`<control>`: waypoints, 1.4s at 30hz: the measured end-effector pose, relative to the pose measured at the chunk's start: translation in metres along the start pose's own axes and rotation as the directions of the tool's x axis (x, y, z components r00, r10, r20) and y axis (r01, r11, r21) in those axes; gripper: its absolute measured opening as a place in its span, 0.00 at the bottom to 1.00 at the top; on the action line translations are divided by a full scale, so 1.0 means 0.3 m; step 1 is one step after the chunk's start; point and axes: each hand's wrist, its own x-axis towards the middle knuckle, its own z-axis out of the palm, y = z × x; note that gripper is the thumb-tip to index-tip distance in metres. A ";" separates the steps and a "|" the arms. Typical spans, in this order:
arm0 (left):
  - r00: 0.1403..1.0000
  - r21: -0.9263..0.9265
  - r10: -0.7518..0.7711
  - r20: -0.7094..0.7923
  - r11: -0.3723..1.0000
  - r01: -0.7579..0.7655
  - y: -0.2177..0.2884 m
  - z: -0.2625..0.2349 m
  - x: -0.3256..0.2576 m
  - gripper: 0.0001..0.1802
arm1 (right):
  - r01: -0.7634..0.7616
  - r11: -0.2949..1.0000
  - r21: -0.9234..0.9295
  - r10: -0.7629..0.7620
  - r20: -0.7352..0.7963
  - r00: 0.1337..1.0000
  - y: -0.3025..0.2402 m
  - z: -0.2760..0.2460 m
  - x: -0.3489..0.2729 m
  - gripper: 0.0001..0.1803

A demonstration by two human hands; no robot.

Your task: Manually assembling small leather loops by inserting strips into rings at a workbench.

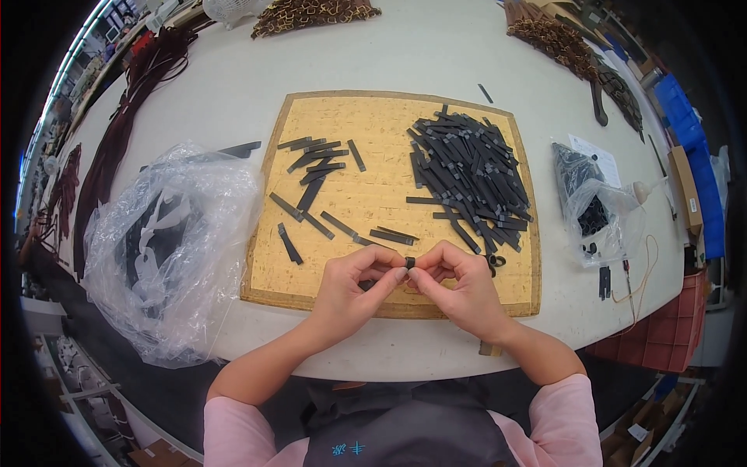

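Note:
My left hand [357,282] and my right hand [457,284] meet at the front of a cork-coloured board [373,167]. Between their thumbs and fingertips they pinch a small black strip [410,263], which looks curled into a loop. Both hands are closed on it. Just beyond my right hand lie a few black loops [496,262]. A big heap of black strips [467,175] covers the board's right side. Several loose black strips [317,158] are scattered on the left, some close to my left fingers. My fingers partly hide the held piece.
A clear plastic bag [175,257] with dark contents bulges left of the board. To the right sits a smaller clear bag [587,206] of black pieces. Long dark straps [128,132] trail along the left, and brown pieces with gold-coloured metal [311,15] lie at the back.

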 end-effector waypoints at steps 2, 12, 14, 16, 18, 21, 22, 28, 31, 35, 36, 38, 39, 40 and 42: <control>0.996 -0.052 -0.078 0.038 0.995 0.080 0.003 -0.006 0.000 0.08 | -0.012 1.000 -0.017 0.012 0.010 1.000 0.007 -0.001 0.000 0.04; 0.948 -0.189 -0.254 0.189 0.938 0.289 -0.003 -0.040 0.011 0.06 | -0.081 0.995 -0.051 0.086 0.115 0.990 0.024 -0.006 -0.006 0.04; 0.950 -0.266 -0.253 0.184 0.918 0.295 0.000 -0.037 0.020 0.07 | -0.075 0.997 0.028 0.073 0.068 0.995 0.044 0.005 -0.004 0.06; 0.948 -0.277 -0.267 0.176 0.910 0.308 0.021 -0.031 0.024 0.07 | -0.065 0.992 0.106 0.064 0.019 0.998 0.057 0.009 -0.003 0.07; 0.945 -0.290 -0.282 0.168 0.902 0.320 0.030 -0.024 0.023 0.08 | -0.038 0.992 0.117 0.040 -0.015 0.999 0.064 0.008 -0.003 0.07; 0.954 -0.202 -0.264 0.139 0.936 0.289 0.033 -0.024 0.008 0.08 | -0.016 0.992 0.122 0.018 -0.019 1.000 0.050 0.017 -0.004 0.07; 0.956 -0.210 -0.256 0.141 0.936 0.281 0.035 -0.027 0.010 0.08 | -0.015 0.992 0.122 0.018 -0.021 1.000 0.049 0.017 -0.003 0.07; 0.957 -0.196 -0.258 0.135 0.939 0.281 0.016 -0.029 0.008 0.07 | -0.087 0.996 -0.024 0.088 0.063 0.994 0.019 0.005 -0.007 0.05; 0.964 -0.178 -0.239 0.117 0.950 0.257 0.002 -0.018 0.009 0.07 | -0.036 0.994 -0.102 0.040 0.042 0.998 0.017 0.015 -0.010 0.05; 0.977 -0.154 -0.203 0.071 0.965 0.212 -0.003 -0.014 0.009 0.06 | 0.059 0.991 -0.124 -0.061 -0.012 0.998 0.004 0.038 -0.013 0.06; 0.977 -0.152 -0.201 0.073 0.966 0.210 -0.003 -0.014 0.008 0.06 | 0.097 0.988 -0.116 -0.099 -0.012 0.995 -0.001 0.040 -0.013 0.06; 0.971 -0.245 -0.228 0.070 0.940 0.238 0.001 -0.021 0.008 0.05 | 0.134 0.982 -0.137 -0.138 -0.021 0.990 -0.002 0.025 -0.009 0.06; 0.972 -0.240 -0.223 0.066 0.942 0.233 0.012 -0.024 0.009 0.05 | 0.164 0.974 -0.160 -0.171 -0.031 0.985 -0.004 0.018 -0.006 0.06; 0.972 -0.270 -0.225 0.070 0.933 0.236 0.025 -0.024 0.013 0.05 | 0.169 0.973 -0.160 -0.176 -0.031 0.984 -0.009 0.013 -0.005 0.06; 0.972 -0.297 -0.222 0.073 0.926 0.234 0.035 -0.024 0.017 0.06 | 0.191 0.938 -0.288 -0.223 -0.083 0.971 -0.025 0.007 -0.004 0.09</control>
